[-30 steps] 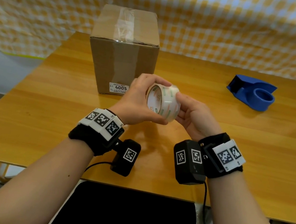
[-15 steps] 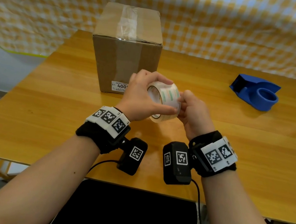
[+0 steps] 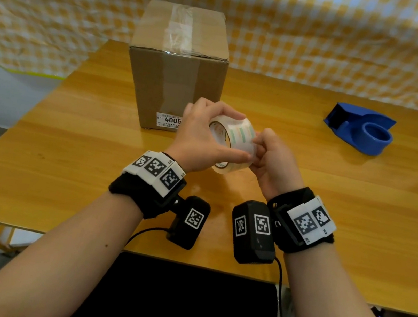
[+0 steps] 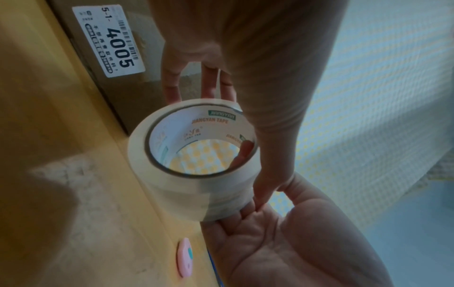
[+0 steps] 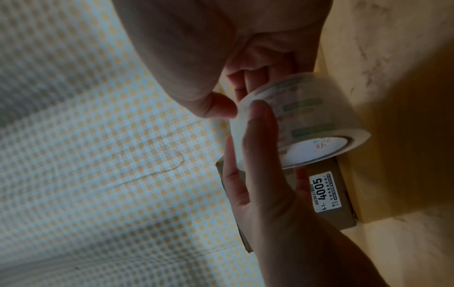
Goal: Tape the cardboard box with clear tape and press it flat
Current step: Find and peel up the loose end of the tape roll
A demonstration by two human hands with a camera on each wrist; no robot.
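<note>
Partly covering the box label (image 3: 169,120), the left hand (image 3: 199,140) grips the tape roll (image 3: 232,140) while the right hand (image 3: 272,162) pinches its edge.

brown box (image 3: 177,72), blue dispenser (image 3: 361,132), yellow-checked cloth (image 3: 329,35)

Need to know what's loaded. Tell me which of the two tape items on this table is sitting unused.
The blue tape dispenser, empty and untouched at the table's far right. The clear tape roll is gripped by the left hand while the right hand picks at it.
</note>
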